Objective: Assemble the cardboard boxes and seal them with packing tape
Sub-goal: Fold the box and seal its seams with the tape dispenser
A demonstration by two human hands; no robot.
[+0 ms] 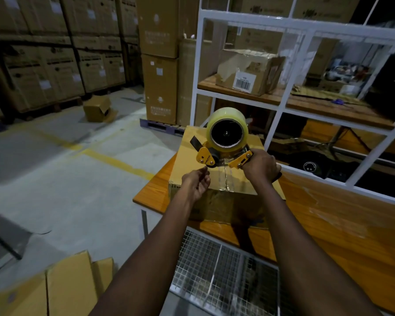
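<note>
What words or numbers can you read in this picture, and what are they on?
Nothing here can be read for sure.
On the tape dispenser: a small black word on its yellow plate, too small to read.
On the torn box on the shelf: a white label with a barcode, its digits blurred.
On the stacked boxes: printed marks and white stickers, all blurred.

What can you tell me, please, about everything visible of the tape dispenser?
The tape dispenser is a gun with yellow metal-looking side plates, a dark roller and a black flap in front. A roll of clear tape sits on its black hub, facing the camera. The right hand grips its handle, holding it over the cardboard box. The left hand reaches to its front; whether it pinches tape is unclear.
</note>
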